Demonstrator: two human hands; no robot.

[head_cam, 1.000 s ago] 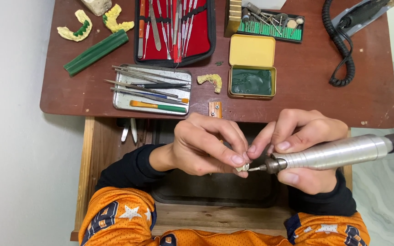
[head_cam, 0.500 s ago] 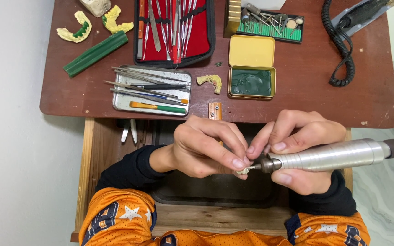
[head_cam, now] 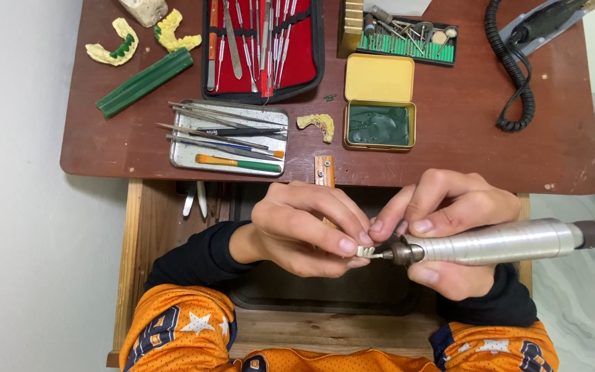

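Hands meet over the drawer: left hand [head_cam: 304, 227] pinches a small white piece [head_cam: 366, 239], right hand [head_cam: 449, 231] grips a silver handpiece [head_cam: 497, 242].

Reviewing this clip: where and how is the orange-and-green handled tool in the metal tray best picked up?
Grip the orange-and-green tool around its mid-handle, pinching from above. It lies flat along the metal tray's near edge, apart from the other instruments, so fingers fit either side.

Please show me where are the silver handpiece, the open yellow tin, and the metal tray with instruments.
Silver handpiece [head_cam: 497, 241], head view: middle of its metal barrel, held in the right hand [head_cam: 459, 220].
Open yellow tin [head_cam: 379, 78], head view: centre of its raised lid.
Metal tray [head_cam: 184, 157], head view: bare lower left corner.
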